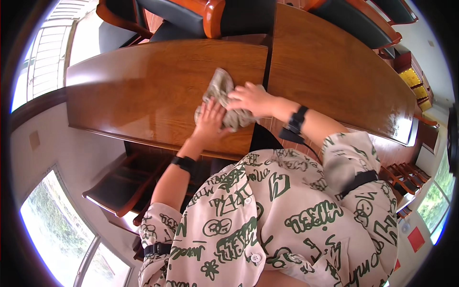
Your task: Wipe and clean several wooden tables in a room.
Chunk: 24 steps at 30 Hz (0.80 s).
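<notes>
A crumpled, greyish-beige cloth (pixel 238 116) lies on the left of two brown wooden tables (pixel 150 79), close to its right end. My left hand (pixel 209 120) is spread over the cloth's left part with its fingers apart, pressing from above. On the upper right part of the same cloth rests my right hand (pixel 251 98), its fingers bent over the fabric. Whether those fingers grip the cloth or only press on it cannot be told. Folds of the cloth stick out above and between both hands.
A second wooden table (pixel 333 71) stands at the right, beyond a narrow gap. Dark-cushioned wooden armchairs (pixel 179 18) line the far side, and more chairs (pixel 125 183) stand at the near left. Boxes with yellow panels (pixel 412 79) are at the far right.
</notes>
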Tool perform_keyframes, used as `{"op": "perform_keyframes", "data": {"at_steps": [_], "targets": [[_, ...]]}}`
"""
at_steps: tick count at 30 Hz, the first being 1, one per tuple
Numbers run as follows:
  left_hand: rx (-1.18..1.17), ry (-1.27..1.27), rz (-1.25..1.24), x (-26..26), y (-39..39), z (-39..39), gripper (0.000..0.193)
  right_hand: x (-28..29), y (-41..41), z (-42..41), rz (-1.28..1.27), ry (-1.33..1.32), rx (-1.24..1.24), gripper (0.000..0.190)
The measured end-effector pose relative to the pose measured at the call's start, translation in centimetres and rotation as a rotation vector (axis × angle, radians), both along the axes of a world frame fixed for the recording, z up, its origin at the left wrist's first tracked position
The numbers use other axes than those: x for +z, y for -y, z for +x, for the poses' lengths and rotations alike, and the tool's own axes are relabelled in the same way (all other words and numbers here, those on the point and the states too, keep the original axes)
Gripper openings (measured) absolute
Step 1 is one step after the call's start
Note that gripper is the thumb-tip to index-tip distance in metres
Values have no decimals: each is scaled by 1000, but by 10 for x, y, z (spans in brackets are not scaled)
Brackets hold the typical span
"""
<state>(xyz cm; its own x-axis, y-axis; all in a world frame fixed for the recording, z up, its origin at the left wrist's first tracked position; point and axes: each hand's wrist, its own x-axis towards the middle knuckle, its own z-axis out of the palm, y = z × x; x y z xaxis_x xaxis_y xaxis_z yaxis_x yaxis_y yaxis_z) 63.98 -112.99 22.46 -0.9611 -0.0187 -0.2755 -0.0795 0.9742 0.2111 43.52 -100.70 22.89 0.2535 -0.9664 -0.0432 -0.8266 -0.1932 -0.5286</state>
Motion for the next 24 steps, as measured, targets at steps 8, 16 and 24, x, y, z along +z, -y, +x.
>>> {"op": "perform_keyframes", "data": {"at_steps": [8,16,24], "targets": [[-114,81,167,15,4,55,71,-7,-35,98,-340,-145,-169,18],[171,180,72,18,152,114,83,-17,138,154,-359,-20,-300,13],[171,133,-2,1,316,102,85,-14,301,150,-171,-28,-387,38]]}}
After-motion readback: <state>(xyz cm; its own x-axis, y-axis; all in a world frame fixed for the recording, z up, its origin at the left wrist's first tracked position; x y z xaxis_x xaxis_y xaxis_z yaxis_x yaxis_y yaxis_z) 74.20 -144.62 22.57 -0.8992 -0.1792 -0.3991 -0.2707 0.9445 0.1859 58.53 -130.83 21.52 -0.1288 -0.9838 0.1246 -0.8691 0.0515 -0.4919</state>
